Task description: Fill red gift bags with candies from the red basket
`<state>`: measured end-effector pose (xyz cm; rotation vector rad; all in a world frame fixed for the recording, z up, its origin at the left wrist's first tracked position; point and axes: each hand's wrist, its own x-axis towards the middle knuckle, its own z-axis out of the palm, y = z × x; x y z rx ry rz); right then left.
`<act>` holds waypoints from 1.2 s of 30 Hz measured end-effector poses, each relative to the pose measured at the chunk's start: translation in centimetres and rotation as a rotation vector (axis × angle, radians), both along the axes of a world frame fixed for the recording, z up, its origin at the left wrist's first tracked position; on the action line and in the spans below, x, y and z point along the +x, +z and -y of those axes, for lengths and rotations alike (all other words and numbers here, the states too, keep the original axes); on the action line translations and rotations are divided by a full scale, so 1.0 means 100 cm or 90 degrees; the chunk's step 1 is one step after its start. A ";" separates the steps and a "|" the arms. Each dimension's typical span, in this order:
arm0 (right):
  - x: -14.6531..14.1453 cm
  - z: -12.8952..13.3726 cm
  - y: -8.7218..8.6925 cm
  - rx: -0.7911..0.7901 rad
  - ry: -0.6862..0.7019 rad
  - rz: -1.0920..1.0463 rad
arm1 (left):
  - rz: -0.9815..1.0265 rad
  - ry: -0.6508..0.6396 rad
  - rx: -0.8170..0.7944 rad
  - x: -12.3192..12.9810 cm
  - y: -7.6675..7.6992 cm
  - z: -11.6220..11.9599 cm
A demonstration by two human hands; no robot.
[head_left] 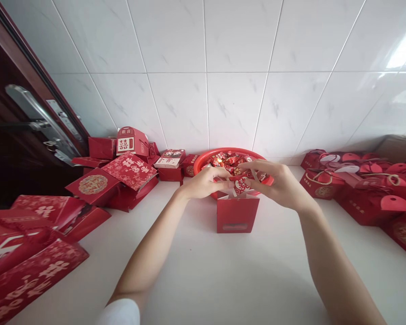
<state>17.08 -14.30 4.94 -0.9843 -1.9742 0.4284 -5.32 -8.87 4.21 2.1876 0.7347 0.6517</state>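
Observation:
A red box with a small window slot low on its front stands upright on the white table, its top flaps up. My left hand pinches the box's top flap at its left side. On the right, my right hand has its fingers closed on the flap's other side. Between the hands shows the flap's patterned red and white face. Right behind the box sits a red plastic basket holding many wrapped red candies, partly hidden by my hands.
Red gift boxes are piled along the left, some tipped over. More red boxes with rope handles stand in a group at the right. A tiled wall rises behind, and a dark door is at the left.

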 end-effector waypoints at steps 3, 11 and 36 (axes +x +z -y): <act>0.004 0.003 0.001 -0.020 -0.001 0.058 | -0.042 0.002 0.006 -0.004 0.003 0.003; 0.001 -0.009 -0.011 -0.079 0.062 -0.134 | -0.132 -0.091 -0.081 -0.017 0.003 -0.008; -0.016 -0.001 -0.014 -0.114 0.088 0.116 | -0.119 -0.074 -0.153 -0.015 0.001 -0.012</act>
